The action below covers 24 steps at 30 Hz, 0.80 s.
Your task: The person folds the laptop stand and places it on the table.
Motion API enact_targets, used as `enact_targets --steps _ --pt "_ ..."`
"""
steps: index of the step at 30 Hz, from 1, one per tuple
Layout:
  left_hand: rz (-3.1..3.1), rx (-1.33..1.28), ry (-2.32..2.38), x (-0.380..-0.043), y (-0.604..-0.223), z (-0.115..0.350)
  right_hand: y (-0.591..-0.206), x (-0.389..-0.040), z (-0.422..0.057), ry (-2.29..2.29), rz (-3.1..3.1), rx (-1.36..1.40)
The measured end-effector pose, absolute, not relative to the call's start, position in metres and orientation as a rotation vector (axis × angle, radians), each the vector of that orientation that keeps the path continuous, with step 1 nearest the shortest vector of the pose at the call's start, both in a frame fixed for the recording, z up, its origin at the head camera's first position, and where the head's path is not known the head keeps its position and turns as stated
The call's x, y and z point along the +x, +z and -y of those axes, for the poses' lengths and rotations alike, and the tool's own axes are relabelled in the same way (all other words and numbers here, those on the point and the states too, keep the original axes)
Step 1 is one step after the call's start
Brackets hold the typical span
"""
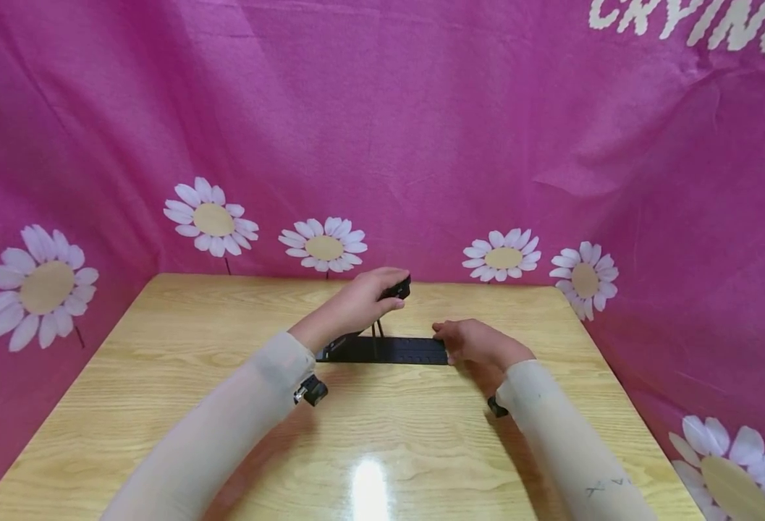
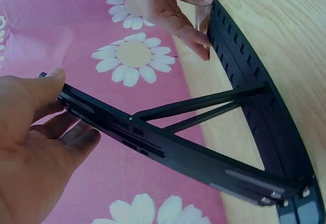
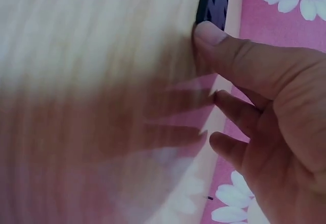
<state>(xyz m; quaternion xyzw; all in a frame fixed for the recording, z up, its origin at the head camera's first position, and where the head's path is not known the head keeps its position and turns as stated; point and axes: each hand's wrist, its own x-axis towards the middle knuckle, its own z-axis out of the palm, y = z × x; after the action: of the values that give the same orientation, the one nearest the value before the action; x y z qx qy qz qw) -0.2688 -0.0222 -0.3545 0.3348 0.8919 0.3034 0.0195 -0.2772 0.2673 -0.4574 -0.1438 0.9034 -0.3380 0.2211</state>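
Note:
A black folding stand (image 2: 244,56) rests on the table, its long flat base lined with rows of notches. From a hinge at one end, a raised arm (image 2: 168,150) slants up, and two thin struts (image 2: 196,104) run from this arm down to the base. My left hand (image 1: 362,298) grips the arm's upper end, thumb on one side and fingers curled under the other. At the base's far end from the hinge, my right hand (image 1: 476,341) holds the short edge between thumb and fingers. The right thumb (image 3: 211,33) presses on the corner.
The wooden table (image 1: 382,420) reflects a bright light near its front. Pink cloth (image 1: 382,145) printed with white daisies hangs along the back and both sides. A small black camera (image 1: 313,391) is strapped at the left wrist, another (image 1: 497,407) at the right.

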Motion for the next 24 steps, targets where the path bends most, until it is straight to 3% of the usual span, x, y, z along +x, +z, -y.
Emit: enact_targets --steps 9,24 --pt "-2.873 1.235 0.71 -0.269 -0.351 0.023 -0.465 -0.261 -0.267 -0.8 -2.661 -0.564" --pt "-2.816 1.122 0.942 -0.266 -0.356 0.025 -0.462 -0.239 -0.249 -0.736 -2.721 -0.624"
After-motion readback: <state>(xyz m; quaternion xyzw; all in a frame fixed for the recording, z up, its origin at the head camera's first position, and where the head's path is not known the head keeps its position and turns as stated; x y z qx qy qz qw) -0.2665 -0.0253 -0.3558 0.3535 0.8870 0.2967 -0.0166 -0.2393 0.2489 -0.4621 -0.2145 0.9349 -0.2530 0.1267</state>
